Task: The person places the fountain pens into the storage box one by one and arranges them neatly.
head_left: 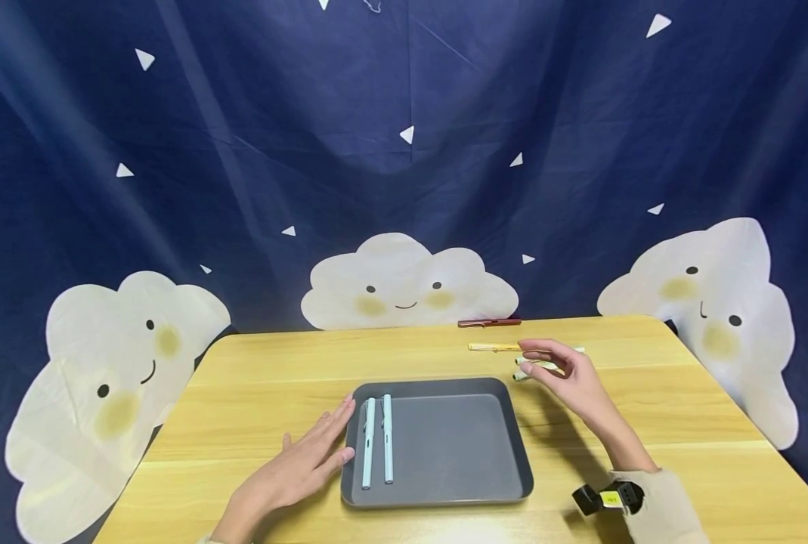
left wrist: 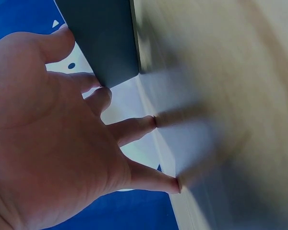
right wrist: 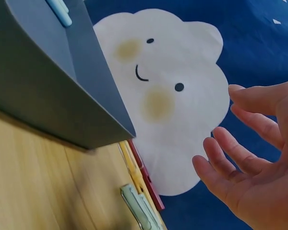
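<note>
A dark grey tray (head_left: 454, 446) stands on the table with two light blue pens (head_left: 368, 446) lying side by side at its left. My left hand (head_left: 300, 467) has its fingers spread, the thumb and fingertips right at the tray's left side. Over the right part of the table hovers my right hand (head_left: 570, 381), fingers loosely bent and nothing between them. It partly hides pale green pens (head_left: 522, 375) and the end of a yellow pen (head_left: 492, 347). In the right wrist view the gap between that hand and the green pen (right wrist: 136, 207) shows.
A dark red pen (head_left: 489, 323) lies near the table's far edge, behind the yellow one. The wooden table (head_left: 274, 393) reaches back to a dark blue curtain (head_left: 404, 189) with cloud pictures. A small black device (head_left: 608, 499) is worn on the right wrist.
</note>
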Motion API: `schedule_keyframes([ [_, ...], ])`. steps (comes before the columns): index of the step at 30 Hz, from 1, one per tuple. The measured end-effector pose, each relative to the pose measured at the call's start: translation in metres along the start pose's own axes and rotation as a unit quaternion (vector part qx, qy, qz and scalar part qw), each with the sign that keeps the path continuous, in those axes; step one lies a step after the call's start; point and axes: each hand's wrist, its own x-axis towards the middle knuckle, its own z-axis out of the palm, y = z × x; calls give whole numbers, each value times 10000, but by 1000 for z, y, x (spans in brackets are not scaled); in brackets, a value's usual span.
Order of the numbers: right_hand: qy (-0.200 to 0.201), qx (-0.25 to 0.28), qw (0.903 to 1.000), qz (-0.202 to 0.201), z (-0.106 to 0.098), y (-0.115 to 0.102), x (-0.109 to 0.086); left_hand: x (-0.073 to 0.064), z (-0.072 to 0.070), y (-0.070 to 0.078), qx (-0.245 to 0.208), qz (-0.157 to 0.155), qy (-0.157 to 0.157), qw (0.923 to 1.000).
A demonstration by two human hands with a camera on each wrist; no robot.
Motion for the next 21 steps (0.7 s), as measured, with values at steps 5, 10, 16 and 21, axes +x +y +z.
schedule_keyframes([
  [5, 70, 28, 10000, 32, -6, 2, 0, 0, 0, 0, 8, 17, -9, 10000],
  [10, 131, 69, 9999, 25, -9, 6, 0, 1, -1, 0, 12, 16, -5, 10000],
  [16, 212, 223, 9995, 42, -14, 16, -1, 1, 1, -1, 20, 16, -3, 10000],
  [21, 254, 128, 9996, 94, -18, 23, -1, 0, 1, -1, -30, -34, -18, 10000],
])
